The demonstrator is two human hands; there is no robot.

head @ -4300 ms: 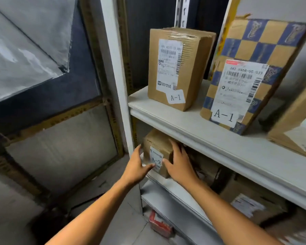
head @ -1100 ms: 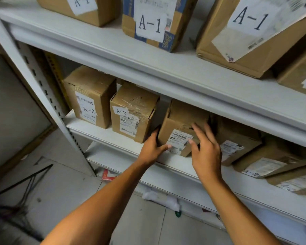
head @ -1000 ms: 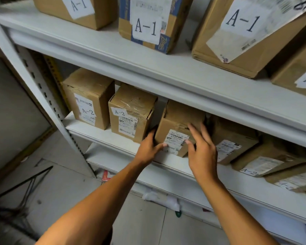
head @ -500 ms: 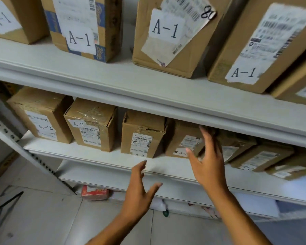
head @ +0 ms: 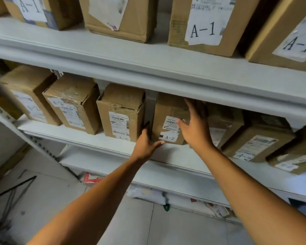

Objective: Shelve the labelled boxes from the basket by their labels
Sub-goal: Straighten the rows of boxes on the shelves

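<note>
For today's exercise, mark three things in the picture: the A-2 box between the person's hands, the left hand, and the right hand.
A-2 box (head: 168, 124): head view, on its front shipping label.
left hand (head: 146, 145): head view, on the back of the hand.
right hand (head: 195, 131): head view, on the back of the hand.

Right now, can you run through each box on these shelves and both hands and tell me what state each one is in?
Brown cardboard A-2 box between the hands: upright, on the lower white shelf.
Left hand: against that box's left side, thumb at its front bottom edge.
Right hand: open, fingers spread over its right front.
Neighbouring taped A-2 box: upright, untouched.
Tilted A-2 box at right: leaning.
A-1 boxes: standing on the upper shelf.
</note>
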